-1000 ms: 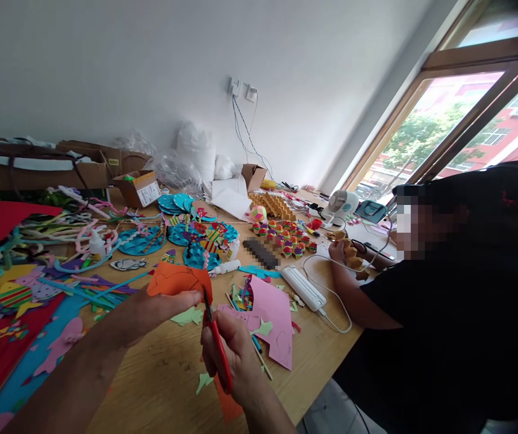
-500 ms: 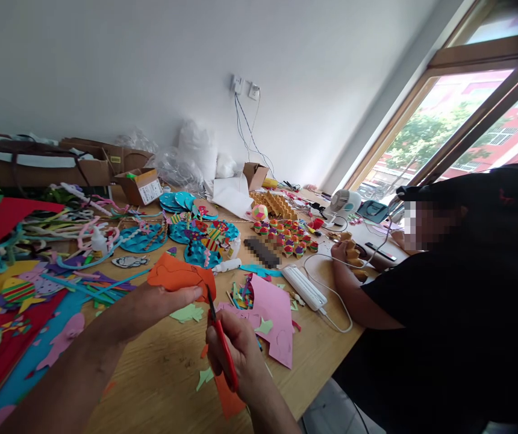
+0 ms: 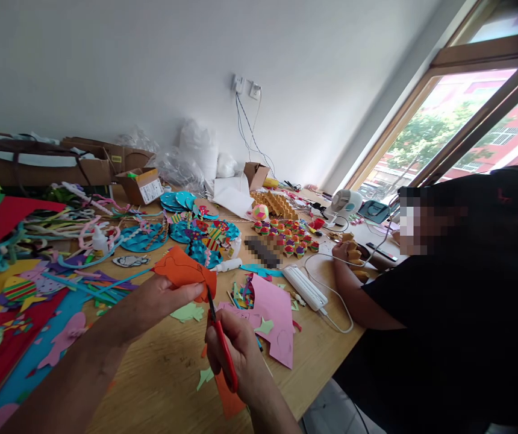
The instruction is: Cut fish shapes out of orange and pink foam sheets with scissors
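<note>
Orange paper (image 3: 180, 269) bears drawn outlines; the box label (image 3: 151, 190) is illegible.

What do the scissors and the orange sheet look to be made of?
Scissors: smooth, solid red handles, probably plastic; slim dark pointed blades, likely metal. Orange sheet: matt, thin and curving, with drawn lines; probably paper, possibly thin card.

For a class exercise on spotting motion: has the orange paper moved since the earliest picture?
Yes, upward: the top edge of the orange paper now shows clearly higher than the white bottle lying beyond it.
</note>
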A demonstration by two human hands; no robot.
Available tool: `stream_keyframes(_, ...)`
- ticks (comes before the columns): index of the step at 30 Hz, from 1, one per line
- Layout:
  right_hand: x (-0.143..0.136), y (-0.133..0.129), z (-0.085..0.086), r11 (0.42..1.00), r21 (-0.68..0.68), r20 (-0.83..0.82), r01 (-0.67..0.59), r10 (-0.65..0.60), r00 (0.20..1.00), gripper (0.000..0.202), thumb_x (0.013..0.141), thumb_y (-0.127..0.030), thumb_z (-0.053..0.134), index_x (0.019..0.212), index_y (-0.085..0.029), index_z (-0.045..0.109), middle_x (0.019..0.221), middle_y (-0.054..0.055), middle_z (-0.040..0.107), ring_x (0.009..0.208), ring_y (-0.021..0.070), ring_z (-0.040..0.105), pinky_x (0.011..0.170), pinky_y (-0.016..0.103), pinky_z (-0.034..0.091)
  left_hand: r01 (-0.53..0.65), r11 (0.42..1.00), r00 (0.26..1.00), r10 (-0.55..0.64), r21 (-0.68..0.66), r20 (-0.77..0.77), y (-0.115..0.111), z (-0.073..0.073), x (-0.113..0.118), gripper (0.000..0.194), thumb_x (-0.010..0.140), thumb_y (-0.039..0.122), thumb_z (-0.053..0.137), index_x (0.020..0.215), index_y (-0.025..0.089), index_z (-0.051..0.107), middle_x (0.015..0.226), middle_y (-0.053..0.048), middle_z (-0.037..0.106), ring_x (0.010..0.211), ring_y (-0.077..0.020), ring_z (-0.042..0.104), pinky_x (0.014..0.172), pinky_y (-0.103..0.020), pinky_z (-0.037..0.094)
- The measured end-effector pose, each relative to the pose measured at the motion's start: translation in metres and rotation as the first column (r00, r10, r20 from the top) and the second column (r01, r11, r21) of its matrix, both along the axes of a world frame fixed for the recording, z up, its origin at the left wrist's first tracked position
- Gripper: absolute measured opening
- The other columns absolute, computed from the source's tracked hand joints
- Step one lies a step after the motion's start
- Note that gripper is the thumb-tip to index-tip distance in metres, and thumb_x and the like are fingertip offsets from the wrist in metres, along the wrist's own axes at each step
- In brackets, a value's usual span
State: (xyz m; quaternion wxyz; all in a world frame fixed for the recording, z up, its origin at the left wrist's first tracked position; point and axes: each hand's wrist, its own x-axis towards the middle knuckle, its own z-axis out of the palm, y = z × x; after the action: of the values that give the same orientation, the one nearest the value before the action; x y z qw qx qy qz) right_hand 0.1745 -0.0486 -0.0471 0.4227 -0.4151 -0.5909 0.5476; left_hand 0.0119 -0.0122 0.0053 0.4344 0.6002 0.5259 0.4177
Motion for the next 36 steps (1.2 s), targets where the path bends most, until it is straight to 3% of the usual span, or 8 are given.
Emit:
stream_keyframes(10,0.001,0.001,-0.005,1.000,-0.007,0.037,-0.013,0.013,0.999,0.034,0.082,-0.039,0.055,0.056,-0.021,0.040,0.041,-0.008,0.041,0.037,0.0057,0.032,0.037,0.017,0.025,0.071,0.997,0.997,-0.071,-0.009,-0.039,0.002,-0.003,-0.002,0.021,0.070,0.038,0.057,0.056,0.024,0.065,0.054,0.004,0.059,0.053,-0.0172,0.052,0.049,-0.023,0.046)
stream_keyframes(15,0.001,0.001,-0.006,1.000,-0.012,0.042,-0.013,0.014,0.999,0.033,0.082,-0.036,0.055,0.057,-0.021,0.041,0.040,-0.008,0.041,0.036,0.0054,0.032,0.037,0.017,0.025,0.109,0.994,0.994,-0.109,0.005,-0.016,0.003,-0.004,-0.004,0.021,0.070,0.039,0.056,0.056,0.024,0.063,0.058,0.004,0.059,0.058,-0.0172,0.053,0.056,-0.024,0.046)
stream_keyframes(26,0.000,0.000,-0.003,1.000,-0.016,0.023,-0.003,0.003,1.000,0.031,0.081,-0.035,0.055,0.057,-0.021,0.041,0.040,-0.008,0.042,0.034,0.0049,0.032,0.036,0.016,0.025,0.033,0.999,0.996,-0.030,0.035,-0.085,0.003,-0.003,-0.002,0.024,0.074,0.038,0.056,0.056,0.024,0.062,0.054,0.004,0.060,0.056,-0.0188,0.056,0.056,-0.027,0.048)
stream_keyframes(32,-0.004,0.000,-0.002,0.999,-0.040,-0.008,0.022,-0.023,1.000,0.031,0.080,-0.037,0.055,0.057,-0.021,0.041,0.041,-0.007,0.042,0.037,0.0061,0.036,0.039,0.017,0.030,0.072,0.995,0.997,-0.071,0.063,-0.020,0.005,-0.014,-0.001,0.019,0.074,0.040,0.058,0.071,0.023,0.066,0.075,0.002,0.070,0.077,-0.0222,0.063,0.071,-0.027,0.052)
stream_keyframes(36,-0.005,-0.001,-0.003,0.999,-0.033,-0.035,0.023,-0.024,0.999,0.030,0.080,-0.035,0.054,0.058,-0.021,0.040,0.042,-0.008,0.040,0.037,0.0060,0.036,0.039,0.016,0.031,0.115,0.992,0.993,-0.116,0.055,0.020,0.009,-0.021,-0.001,0.019,0.076,0.041,0.057,0.072,0.024,0.064,0.076,0.003,0.068,0.077,-0.0206,0.062,0.072,-0.027,0.051)
